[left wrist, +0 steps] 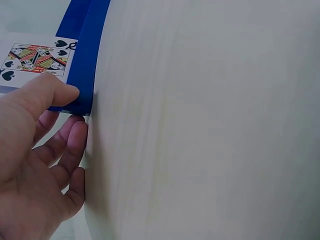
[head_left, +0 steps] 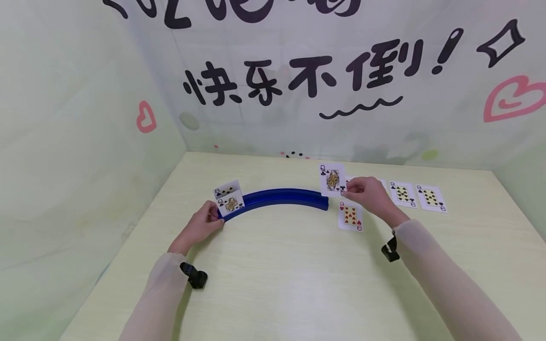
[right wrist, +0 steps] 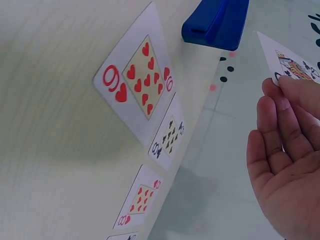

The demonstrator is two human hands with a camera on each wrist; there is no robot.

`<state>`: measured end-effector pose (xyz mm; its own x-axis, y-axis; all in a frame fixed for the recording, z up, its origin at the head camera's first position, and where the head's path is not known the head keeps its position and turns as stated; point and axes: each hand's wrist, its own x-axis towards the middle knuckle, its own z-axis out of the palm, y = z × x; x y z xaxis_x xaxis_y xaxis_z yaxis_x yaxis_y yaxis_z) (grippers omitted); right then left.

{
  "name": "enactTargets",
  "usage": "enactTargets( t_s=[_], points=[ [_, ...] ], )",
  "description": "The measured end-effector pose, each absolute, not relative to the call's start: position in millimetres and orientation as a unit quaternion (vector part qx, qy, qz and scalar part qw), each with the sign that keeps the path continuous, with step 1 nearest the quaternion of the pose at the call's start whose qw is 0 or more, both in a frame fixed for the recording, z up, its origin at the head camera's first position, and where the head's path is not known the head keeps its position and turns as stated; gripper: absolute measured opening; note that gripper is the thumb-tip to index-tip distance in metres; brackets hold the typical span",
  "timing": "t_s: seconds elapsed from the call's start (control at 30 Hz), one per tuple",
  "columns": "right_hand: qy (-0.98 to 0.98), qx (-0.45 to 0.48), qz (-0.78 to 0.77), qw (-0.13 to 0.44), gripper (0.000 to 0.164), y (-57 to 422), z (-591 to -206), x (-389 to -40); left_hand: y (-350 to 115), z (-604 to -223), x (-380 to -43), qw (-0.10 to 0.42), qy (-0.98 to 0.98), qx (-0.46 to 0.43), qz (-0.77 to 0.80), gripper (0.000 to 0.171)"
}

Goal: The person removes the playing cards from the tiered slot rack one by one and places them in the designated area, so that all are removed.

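Observation:
A blue curved card holder (head_left: 281, 196) lies on the table, and my left hand (head_left: 202, 220) grips its left end. In the left wrist view the thumb (left wrist: 62, 92) presses on top of that end, with fingertips at its edge. A queen of spades (head_left: 231, 203) stands in the holder beside this hand, in front of another black-suited card (head_left: 224, 190). My right hand (head_left: 368, 194) pinches a queen of clubs (head_left: 332, 180) by its lower right corner, face toward me, by the holder's right end. Below it on the table lies a nine of hearts (right wrist: 145, 75).
Behind and right of my right hand runs a row of face-up cards, including a black-suited card (head_left: 402, 194) and another black card (head_left: 431, 197) at its right end. Part of the row is hidden by the hand. A printed cloth wall (head_left: 264, 128) borders the table's back.

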<state>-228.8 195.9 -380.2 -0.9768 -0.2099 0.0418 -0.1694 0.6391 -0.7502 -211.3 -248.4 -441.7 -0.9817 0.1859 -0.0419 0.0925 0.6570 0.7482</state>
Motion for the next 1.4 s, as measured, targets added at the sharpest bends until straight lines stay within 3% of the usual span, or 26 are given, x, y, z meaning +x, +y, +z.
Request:
enactTargets(
  t_s=[0.6,0.97,1.4],
  points=[
    [0.938,-0.056,-0.343,-0.004,0.026,260.4,-391.4,-175.8,-247.5,-440.5,-215.1,0.055,0.910,0.077,0.403,0.033],
    [0.933,-0.015,-0.353,0.069,0.030,274.4,-402.5,-164.7,-251.8,-441.3,-213.9,0.053,0.909,0.081,0.405,0.034],
    [0.940,0.035,-0.319,0.116,0.039,281.3,-413.4,-168.8,-250.4,-443.2,-215.1,0.063,0.909,0.079,0.405,0.033]
  ],
)
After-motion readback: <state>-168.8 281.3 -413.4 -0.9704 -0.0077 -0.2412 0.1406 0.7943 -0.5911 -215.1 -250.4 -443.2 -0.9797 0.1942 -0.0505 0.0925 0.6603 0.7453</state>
